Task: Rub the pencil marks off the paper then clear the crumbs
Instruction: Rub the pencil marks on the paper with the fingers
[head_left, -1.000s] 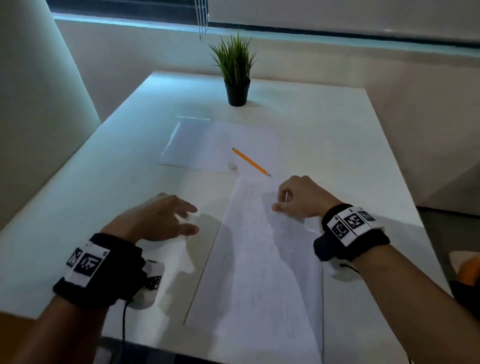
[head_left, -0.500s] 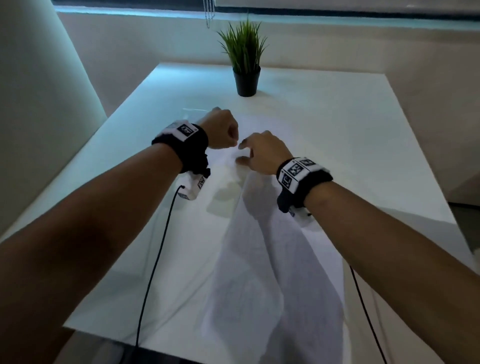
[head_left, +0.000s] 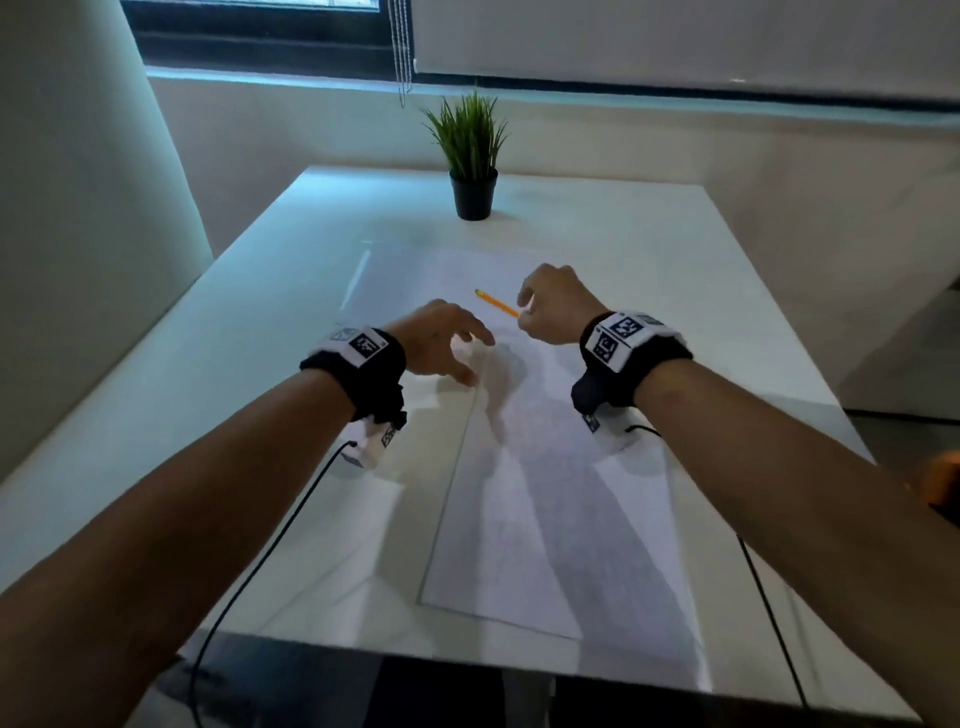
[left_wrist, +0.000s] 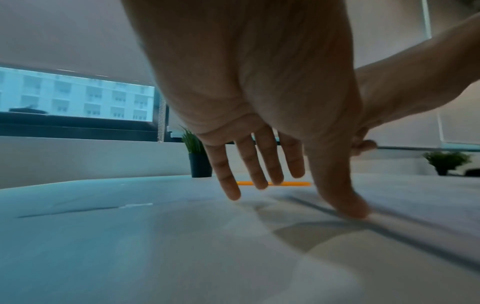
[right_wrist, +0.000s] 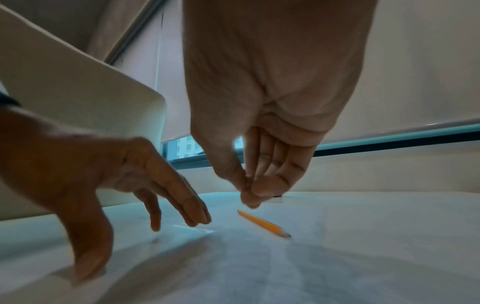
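Paper (head_left: 545, 493) beneath both hands

The white bench (head_left: 649, 249) has a smooth, glossy top that throws back pale light along its far edge. The long white paper sheet (head_left: 545, 519) near its front edge looks thin and matt. The orange wooden pencil (head_left: 496, 303) has a smooth painted coat.

Dim, bluish window light from ahead; soft shadows, wrist views perhaps motion-blurred.
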